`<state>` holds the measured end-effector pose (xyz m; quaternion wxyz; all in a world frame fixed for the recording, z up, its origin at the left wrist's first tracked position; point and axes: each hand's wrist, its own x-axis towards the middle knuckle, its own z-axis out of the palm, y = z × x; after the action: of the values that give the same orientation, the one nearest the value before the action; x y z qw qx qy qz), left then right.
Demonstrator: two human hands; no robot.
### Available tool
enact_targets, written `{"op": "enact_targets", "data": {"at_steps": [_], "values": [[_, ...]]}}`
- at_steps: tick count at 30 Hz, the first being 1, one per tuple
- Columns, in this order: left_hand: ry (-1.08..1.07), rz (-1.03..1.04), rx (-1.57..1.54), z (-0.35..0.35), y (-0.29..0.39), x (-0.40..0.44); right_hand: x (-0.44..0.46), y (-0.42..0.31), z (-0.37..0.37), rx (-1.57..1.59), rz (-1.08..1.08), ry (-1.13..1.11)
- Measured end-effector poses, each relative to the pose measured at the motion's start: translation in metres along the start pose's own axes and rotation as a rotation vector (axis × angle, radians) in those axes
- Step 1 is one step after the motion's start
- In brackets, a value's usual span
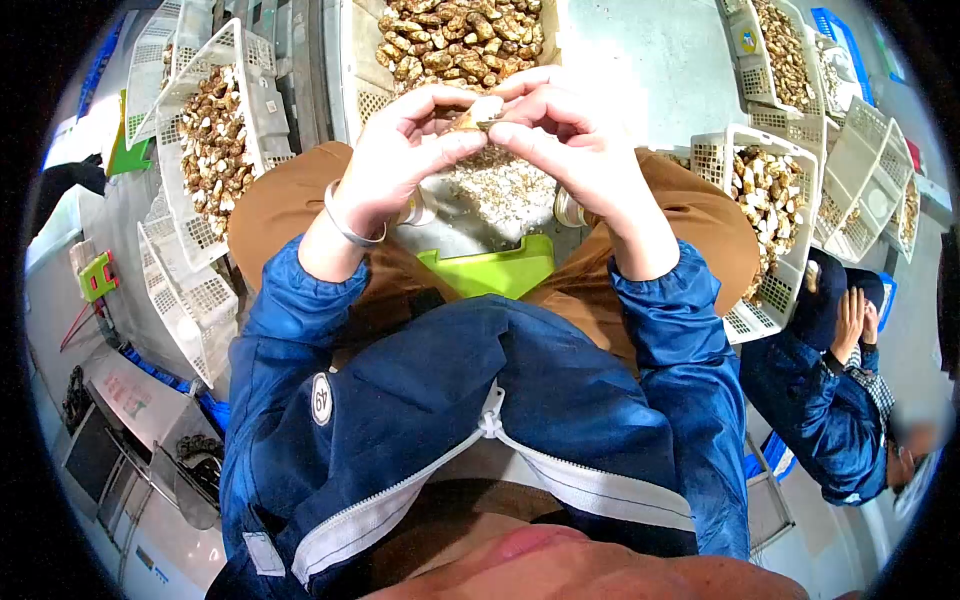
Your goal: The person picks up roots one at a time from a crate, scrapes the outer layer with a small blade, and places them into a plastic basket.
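Note:
Both my hands meet in front of me over the work surface. Between their fingertips is a small mushroom (pixel 484 112), brown with a pale end. My left hand (pixel 405 150) pinches it from one side with thumb and fingers. From the other side, my right hand (pixel 570 135) has thumb and fingers closed on it, partly hiding it. I cannot make out any tool in either hand. Just beyond the hands a white crate (pixel 362 45) holds a heap of similar brown pieces. Whitish crumbs (pixel 505 190) lie scattered below my fingers.
A white crate of brown-and-white pieces (pixel 215 150) stands at my left, another (pixel 770 210) at my right. More crates (pixel 785 55) are stacked further right. A green plastic piece (pixel 490 268) lies between my knees. At far right a person's hands (pixel 855 320) are pressed together.

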<state>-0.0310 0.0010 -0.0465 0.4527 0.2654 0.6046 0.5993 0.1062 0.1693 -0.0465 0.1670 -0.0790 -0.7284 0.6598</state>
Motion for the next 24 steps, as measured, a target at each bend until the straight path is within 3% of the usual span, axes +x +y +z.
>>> {"op": "enact_targets", "data": {"at_steps": [1,4,5,8,9,12,13,14,19,22,23,24], "values": [[0.003,0.06,0.052,0.0,-0.002,0.0,0.0,0.0,-0.001,0.048,0.087,0.014],[-0.061,-0.065,0.091,-0.005,0.008,-0.002,0.0,-0.004,-0.008,0.193,0.344,0.057],[-0.065,-0.062,-0.028,-0.005,0.003,-0.001,-0.001,-0.001,-0.008,0.363,0.351,0.079],[-0.033,-0.177,-0.004,-0.004,0.009,-0.001,-0.001,-0.008,0.0,0.242,0.22,0.092],[-0.054,-0.151,0.011,-0.005,0.008,-0.002,0.0,-0.004,0.001,0.194,0.086,0.032],[-0.123,-0.072,0.058,-0.009,0.002,0.0,0.0,-0.002,0.001,0.142,0.101,0.053],[-0.106,-0.168,0.03,-0.007,0.005,0.0,-0.001,0.0,-0.004,0.128,0.309,0.091],[-0.106,-0.196,0.01,-0.002,0.007,-0.001,-0.001,0.005,-0.006,0.318,0.286,0.108],[-0.051,-0.099,-0.042,-0.001,0.001,0.0,-0.004,0.005,0.005,0.044,0.052,0.045],[-0.077,-0.158,-0.04,0.0,0.006,-0.002,-0.002,0.007,0.0,0.247,0.274,0.113],[-0.107,-0.237,-0.064,-0.001,0.011,-0.001,0.0,0.006,-0.002,0.386,0.307,0.123],[-0.089,-0.226,-0.052,0.001,0.014,-0.001,0.0,0.005,-0.001,0.329,0.255,0.116]]}}
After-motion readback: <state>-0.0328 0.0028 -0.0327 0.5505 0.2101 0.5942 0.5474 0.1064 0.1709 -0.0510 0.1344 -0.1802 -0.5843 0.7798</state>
